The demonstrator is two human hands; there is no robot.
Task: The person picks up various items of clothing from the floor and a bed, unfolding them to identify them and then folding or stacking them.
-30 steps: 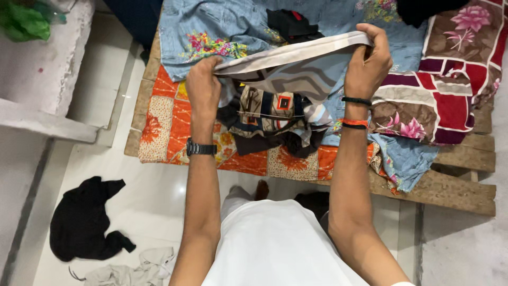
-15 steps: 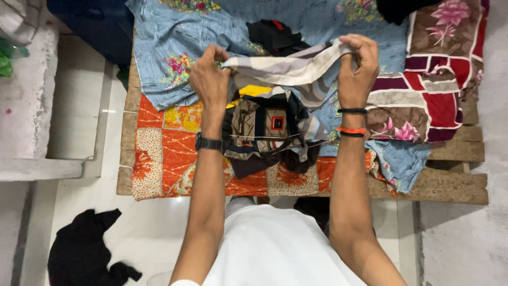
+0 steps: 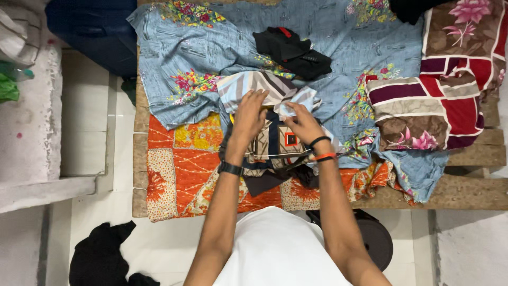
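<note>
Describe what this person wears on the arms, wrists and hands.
Both forearms are bare, with no sleeves reaching them and no gloves. The left hand has a dark wristwatch strapped at the wrist. The right hand has two thin bands at the wrist: a black band and an orange band. No rings are discernible.

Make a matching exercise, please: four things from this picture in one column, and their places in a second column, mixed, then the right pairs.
1. striped cloth
2. black garment
3. orange sheet
4. dark clothing heap

A. on the floor, lower left
B. under both hands
C. on the blue floral fabric, beyond the hands
D. bed's near edge, left of the arms

Pairs: 1-B, 2-C, 3-D, 4-A
</note>
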